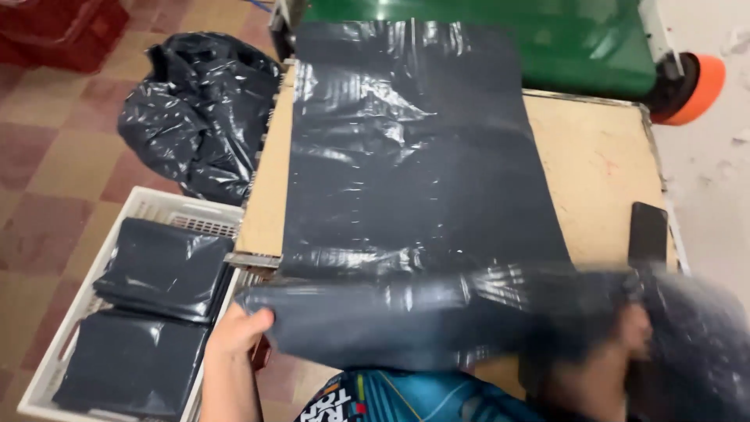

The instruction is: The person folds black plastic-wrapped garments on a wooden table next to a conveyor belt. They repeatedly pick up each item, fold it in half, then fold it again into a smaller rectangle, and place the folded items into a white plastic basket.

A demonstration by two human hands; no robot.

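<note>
Left hand (pixel 238 332) and right hand (pixel 625 336) each grip an end of the bag (pixel 414 316), near edge of table (pixel 594 164).

Both hands (pixel 242 328) gripping dark plastic bag (pixel 414 180)

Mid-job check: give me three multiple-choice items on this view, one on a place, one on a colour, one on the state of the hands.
1. Where does the white crate stand?
A. on the floor, left of the table
B. on the table
C. on the green bin

2. What colour is the plastic sheet spread on the table?
A. white
B. dark grey
C. red

3. What are the left hand and right hand doing?
A. resting empty
B. gripping the sheet's near edge
C. holding the phone

A: the crate sits on tiles beside the table.
B: the sheet is dark grey.
B: both hands clasp the folded near edge.
</note>
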